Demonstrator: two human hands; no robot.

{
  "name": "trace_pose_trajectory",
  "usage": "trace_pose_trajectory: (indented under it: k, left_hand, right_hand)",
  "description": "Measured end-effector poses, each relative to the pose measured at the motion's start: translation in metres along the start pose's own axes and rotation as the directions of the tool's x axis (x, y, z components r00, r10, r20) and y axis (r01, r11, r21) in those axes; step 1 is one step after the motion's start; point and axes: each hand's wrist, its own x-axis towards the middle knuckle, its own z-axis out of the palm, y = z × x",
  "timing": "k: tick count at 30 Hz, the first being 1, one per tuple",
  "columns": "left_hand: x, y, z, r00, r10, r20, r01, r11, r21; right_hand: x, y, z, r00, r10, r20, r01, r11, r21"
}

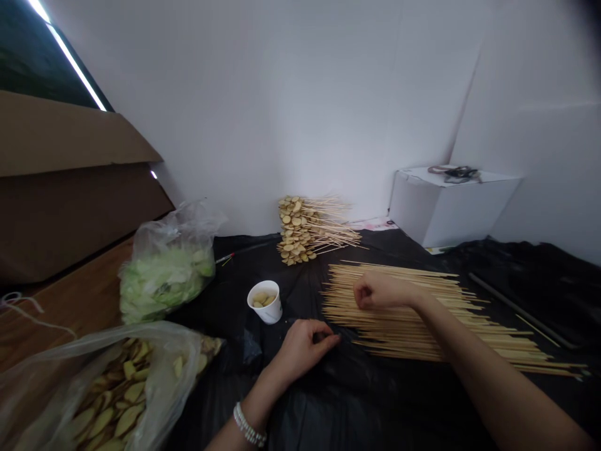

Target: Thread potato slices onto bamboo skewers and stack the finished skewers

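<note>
My left hand (304, 348) rests low over the black plastic sheet (347, 401), a bracelet on its wrist. Its thumb and forefinger are apart, with nothing visible between them. My right hand (381, 290) is over the left part of a wide layer of wooden skewers (413, 341). Its fingers are curled closed; whether a skewer is in them is hidden. Just beyond my left hand stands a white paper cup (271, 312) holding potato slices (263, 299). Farther back lies a stack of skewered potato slices (295, 228), stick ends pointing right.
At the left are an open plastic bag (181, 376) of potato slices and a clear bag of pale green leaves (162, 279). A cardboard box (70, 213) stands behind them. A white box (451, 203) with a dark cord on top sits back right, against a white wall (282, 94).
</note>
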Motion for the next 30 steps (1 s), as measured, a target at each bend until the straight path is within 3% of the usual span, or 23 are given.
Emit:
trace_pose_trajectory:
  k: [6, 11, 22, 30]
  left_hand:
    - [0.0, 0.0, 0.0, 1.0, 0.01, 0.006, -0.01, 1.0, 0.0]
    - [0.0, -0.002, 0.001, 1.0, 0.016, 0.001, -0.016, 1.0, -0.001]
    - [-0.001, 0.002, 0.0, 1.0, 0.002, -0.006, -0.001, 1.0, 0.015]
    - [-0.002, 0.001, 0.0, 1.0, 0.013, -0.016, -0.013, 1.0, 0.016]
  right_hand:
    - [0.0, -0.01, 0.011, 0.996, 0.083, 0.043, -0.073, 0.976, -0.205]
    - [0.0, -0.026, 0.017, 0.993, 0.114, -0.027, -0.116, 0.924, -0.365]
    - [0.002, -0.037, 0.017, 0.988, 0.152, -0.019, -0.146, 0.895, -0.421]
    - [0.006, -0.051, 0.027, 0.992, 0.095, -0.087, -0.128, 0.809, -0.574]
